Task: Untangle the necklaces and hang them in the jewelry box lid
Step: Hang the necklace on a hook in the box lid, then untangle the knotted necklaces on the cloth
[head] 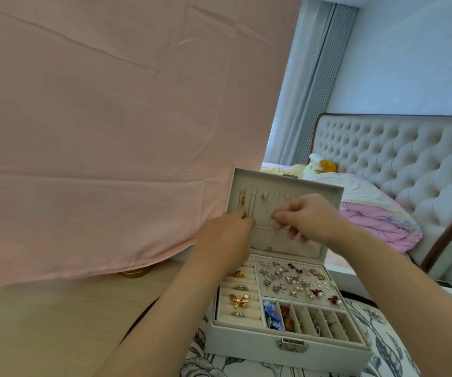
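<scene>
A big pink sheet (97, 118) hangs over the left and top of the view, its lower edge draped onto a pale wooden table (42, 322). To the right stand a grey curtain (320, 77) and a tufted headboard (409, 164), with a folded pink quilt (377, 221) and a soft toy (320, 164) on the bed in front of it. Near the bottom a grey jewelry box (249, 341) sits open on a flower-printed cloth (382, 346). Its tray holds rings, a gold butterfly brooch (239, 300), scattered earrings and a row of narrow slots. The lid (284, 183) stands upright behind the tray, a line of small hooks across its top. The necklaces (242, 201) are in the lid, hanging from the hooks at its left: a gold chain, a thin pale one beside it and a small silver pendant just to the right. Both bare arms reach up to the lid. The left hand (225, 235) has its fingers curled at the bottom end of the gold chain, touching the lining there, but I cannot tell whether they pinch it. The right hand (309, 216) is in front of the middle of the lid with thumb and forefinger tips pressed together and the other fingers loosely bent below. Whatever lies between them is too fine to make out, so its hold cannot be told either.
</scene>
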Motion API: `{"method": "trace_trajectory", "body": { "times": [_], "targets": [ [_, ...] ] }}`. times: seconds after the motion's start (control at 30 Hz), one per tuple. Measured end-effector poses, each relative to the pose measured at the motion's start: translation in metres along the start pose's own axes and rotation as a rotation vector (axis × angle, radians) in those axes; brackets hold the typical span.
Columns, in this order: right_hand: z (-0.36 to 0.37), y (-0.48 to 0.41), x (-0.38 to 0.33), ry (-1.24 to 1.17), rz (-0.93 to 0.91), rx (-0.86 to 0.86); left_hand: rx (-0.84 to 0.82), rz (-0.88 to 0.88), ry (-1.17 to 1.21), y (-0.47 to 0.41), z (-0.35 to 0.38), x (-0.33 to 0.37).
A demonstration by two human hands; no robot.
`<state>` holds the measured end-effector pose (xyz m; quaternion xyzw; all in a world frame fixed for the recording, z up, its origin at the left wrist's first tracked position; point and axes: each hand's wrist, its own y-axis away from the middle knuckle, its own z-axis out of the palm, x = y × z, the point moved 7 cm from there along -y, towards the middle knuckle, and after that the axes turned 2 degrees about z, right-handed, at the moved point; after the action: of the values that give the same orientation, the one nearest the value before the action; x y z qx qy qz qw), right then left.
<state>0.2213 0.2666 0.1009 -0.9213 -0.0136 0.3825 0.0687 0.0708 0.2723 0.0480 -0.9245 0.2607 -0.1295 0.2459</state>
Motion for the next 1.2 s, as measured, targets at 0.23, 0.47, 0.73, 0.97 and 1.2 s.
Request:
{"method": "trace_trajectory", "body": {
  "times": [0.23, 0.47, 0.73, 0.97, 1.2],
  "targets": [
    [-0.02, -0.018, -0.033, -0.04, -0.116, 0.182, -0.009, -0.014, 0.04, 0.0, 0.001, 0.0],
    [0.011, -0.028, -0.01, 0.233, -0.125, 0.128, 0.023, -0.028, 0.032, -0.002, -0.001, -0.005],
    [0.048, -0.006, 0.011, 0.5, -0.168, 0.016, 0.013, -0.017, 0.018, -0.002, 0.0, -0.003],
    [0.025, 0.028, 0.008, 0.456, -0.2, 0.036, 0.066, 0.027, -0.068, 0.003, -0.026, 0.018],
    [-0.015, 0.107, 0.019, 0.295, -0.205, 0.054, 0.013, 0.103, 0.106, 0.046, -0.051, 0.07]
  ]
}}
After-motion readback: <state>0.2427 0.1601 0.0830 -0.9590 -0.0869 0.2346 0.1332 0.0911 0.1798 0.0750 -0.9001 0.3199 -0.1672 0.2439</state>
